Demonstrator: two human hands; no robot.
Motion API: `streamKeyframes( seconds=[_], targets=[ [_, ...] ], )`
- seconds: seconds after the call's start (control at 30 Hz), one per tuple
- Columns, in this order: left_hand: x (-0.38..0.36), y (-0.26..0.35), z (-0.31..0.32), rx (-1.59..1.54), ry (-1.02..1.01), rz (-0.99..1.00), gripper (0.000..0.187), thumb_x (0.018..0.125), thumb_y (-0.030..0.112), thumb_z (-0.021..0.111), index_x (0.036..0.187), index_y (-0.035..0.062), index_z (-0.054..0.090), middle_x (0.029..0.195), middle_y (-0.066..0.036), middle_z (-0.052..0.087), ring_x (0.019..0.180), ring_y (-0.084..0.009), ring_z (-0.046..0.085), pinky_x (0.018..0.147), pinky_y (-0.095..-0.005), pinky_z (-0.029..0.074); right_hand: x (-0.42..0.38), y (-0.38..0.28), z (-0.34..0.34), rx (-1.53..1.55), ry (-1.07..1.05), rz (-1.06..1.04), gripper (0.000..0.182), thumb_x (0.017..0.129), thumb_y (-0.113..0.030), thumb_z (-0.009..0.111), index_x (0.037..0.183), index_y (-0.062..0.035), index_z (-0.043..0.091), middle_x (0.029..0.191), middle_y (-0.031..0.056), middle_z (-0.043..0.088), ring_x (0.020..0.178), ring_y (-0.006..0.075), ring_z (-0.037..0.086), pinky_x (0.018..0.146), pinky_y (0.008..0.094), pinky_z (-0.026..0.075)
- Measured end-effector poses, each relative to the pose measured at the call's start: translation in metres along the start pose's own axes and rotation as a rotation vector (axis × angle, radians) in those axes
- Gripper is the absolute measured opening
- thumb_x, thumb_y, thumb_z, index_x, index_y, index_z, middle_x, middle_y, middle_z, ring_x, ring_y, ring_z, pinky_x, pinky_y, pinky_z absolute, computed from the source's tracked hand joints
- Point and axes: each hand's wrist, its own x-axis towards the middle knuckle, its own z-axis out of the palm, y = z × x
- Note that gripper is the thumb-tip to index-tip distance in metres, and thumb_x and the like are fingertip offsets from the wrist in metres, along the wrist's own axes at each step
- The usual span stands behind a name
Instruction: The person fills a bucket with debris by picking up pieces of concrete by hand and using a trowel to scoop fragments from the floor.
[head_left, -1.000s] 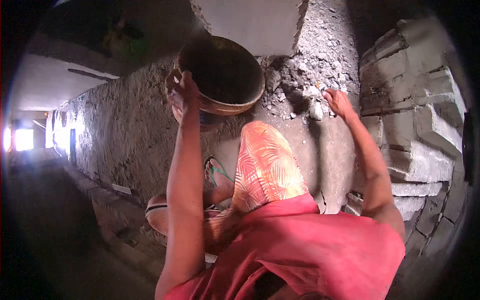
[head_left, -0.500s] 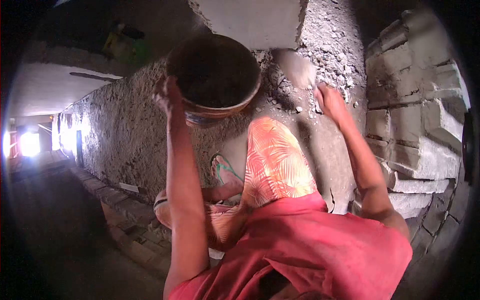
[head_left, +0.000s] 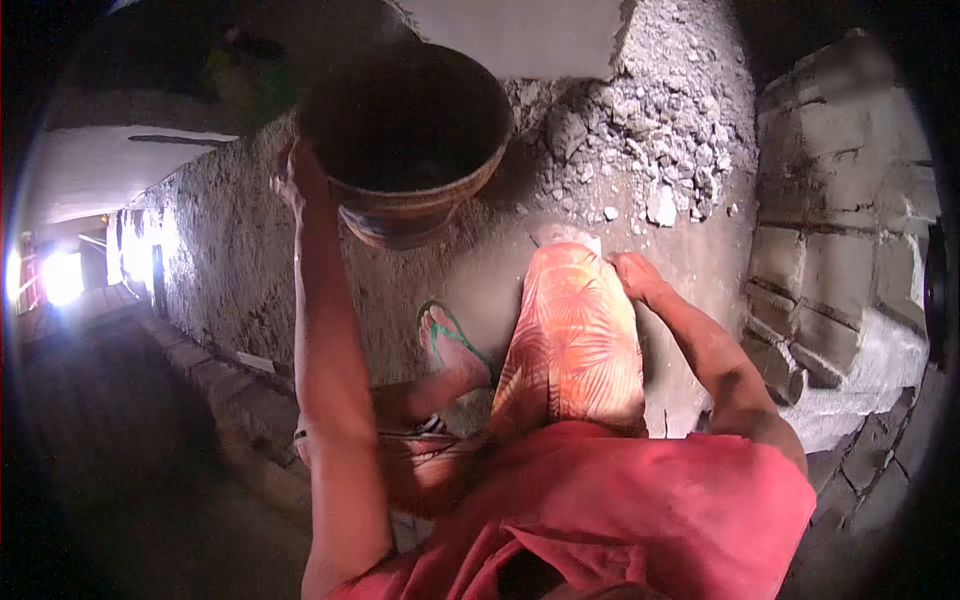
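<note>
A large round bucket [head_left: 425, 205] tilts towards me at upper left, its inside in deep shadow so that I cannot make out what it holds. My left hand [head_left: 291, 172] is closed on the bucket's left rim. Beside my raised knee, my right hand [head_left: 637, 275] is closed around the handle of a trowel. Only part of the trowel's blade [head_left: 558, 233] shows past the knee, low over the floor. Beyond it lies a heap of grey rubble [head_left: 655, 145], with loose chunks along its near edge.
Rough stacked blocks [head_left: 830, 240] rise along the right side. A pale slab [head_left: 520, 35] stands behind the rubble. To the left runs a rough wall surface [head_left: 235, 240], with bright light at its far end. My sandalled foot [head_left: 450, 340] rests below the bucket.
My right hand has drawn the trowel back from the rubble towards my knee. The bucket has tipped more towards me, and my left hand has shifted left with its rim.
</note>
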Motion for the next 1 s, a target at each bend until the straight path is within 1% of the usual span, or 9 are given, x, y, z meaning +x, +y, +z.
streamKeyframes(
  seconds=[0.1,0.23,0.37,0.47,0.57,0.67,0.8,0.87,1.0],
  targets=[
    [-0.011,0.023,0.006,-0.372,0.027,-0.238,0.043,0.081,0.031,0.063,0.113,0.0032,0.067,0.118,-0.014,0.063,0.103,-0.0283,0.06,0.086,-0.042,0.048,-0.023,-0.019,-0.005,0.089,-0.053,0.157,0.042,0.093,-0.037,0.049,0.103,0.0001,0.064,0.105,0.0257,0.065,0.1,0.044,0.061,0.086,0.0522,0.047],
    [-0.022,0.043,0.007,-0.462,0.083,-0.337,0.042,0.08,0.03,0.064,0.114,0.004,0.067,0.116,-0.013,0.063,0.1,-0.0276,0.06,0.087,-0.0407,0.048,0.016,-0.012,-0.015,0.101,0.277,0.236,0.039,0.09,-0.034,0.049,0.102,0.0007,0.064,0.096,0.0298,0.064,0.094,0.0472,0.062,0.085,0.0521,0.049],
    [0.017,-0.027,0.016,-0.543,0.01,-0.226,0.04,0.078,0.025,0.066,0.111,0.0031,0.068,0.111,-0.013,0.065,0.098,-0.026,0.06,0.088,-0.0381,0.047,0.128,0.016,-0.046,0.072,0.4,0.064,0.037,0.092,-0.034,0.051,0.091,0.0,0.065,0.091,0.0288,0.064,0.088,0.0485,0.061,0.079,0.0524,0.048],
    [0.001,0.006,0.012,-0.242,0.144,-0.133,0.025,0.085,0.023,0.062,0.101,0.0047,0.067,0.101,-0.01,0.066,0.087,-0.0255,0.061,0.082,-0.0386,0.049,0.174,0.01,-0.077,-0.002,0.427,0.156,0.039,0.093,-0.037,0.05,0.099,-0.0019,0.066,0.095,0.0274,0.065,0.091,0.0475,0.061,0.081,0.0515,0.049],
    [0.001,0.003,0.008,-0.243,0.045,-0.138,0.025,0.084,0.021,0.063,0.101,0.0029,0.068,0.1,-0.009,0.066,0.086,-0.0233,0.06,0.081,-0.0381,0.049,0.171,0.004,-0.078,0.027,0.448,0.167,0.04,0.093,-0.038,0.05,0.104,-0.0024,0.066,0.1,0.0266,0.065,0.094,0.0462,0.061,0.084,0.0508,0.048],
    [-0.054,0.087,-0.011,-0.219,0.177,-0.277,0.031,0.084,0.022,0.063,0.106,-0.0003,0.068,0.103,-0.01,0.067,0.089,-0.0225,0.061,0.082,-0.0378,0.049,0.162,0.006,-0.076,0.057,0.495,0.132,0.04,0.093,-0.037,0.05,0.105,-0.0026,0.065,0.103,0.026,0.065,0.096,0.0452,0.061,0.086,0.0506,0.048],
    [-0.052,0.06,-0.015,-0.241,0.085,-0.279,0.035,0.085,0.022,0.064,0.11,-0.0019,0.068,0.108,-0.012,0.068,0.096,-0.023,0.062,0.085,-0.0376,0.049,0.138,0.005,-0.086,-0.002,0.442,0.153,0.039,0.094,-0.038,0.05,0.104,-0.0035,0.065,0.098,0.0261,0.066,0.094,0.0445,0.062,0.083,0.0514,0.048],
    [-0.061,0.071,-0.006,-0.251,0.191,-0.18,0.041,0.075,0.029,0.064,0.105,0.0025,0.071,0.099,-0.017,0.069,0.095,-0.0283,0.063,0.088,-0.0397,0.045,0.126,0.008,-0.098,-0.026,0.398,0.162,0.039,0.093,-0.039,0.052,0.105,-0.0034,0.065,0.098,0.0267,0.065,0.096,0.0442,0.062,0.085,0.0512,0.048],
    [-0.061,0.071,0.002,-0.092,0.24,-0.079,0.045,0.074,0.032,0.064,0.11,0.0052,0.07,0.109,-0.017,0.067,0.105,-0.0314,0.062,0.094,-0.0411,0.045,0.095,0.014,-0.115,-0.095,0.332,0.141,0.039,0.093,-0.039,0.051,0.104,-0.0041,0.065,0.096,0.027,0.065,0.094,0.0451,0.062,0.084,0.0523,0.047]
  ],
)
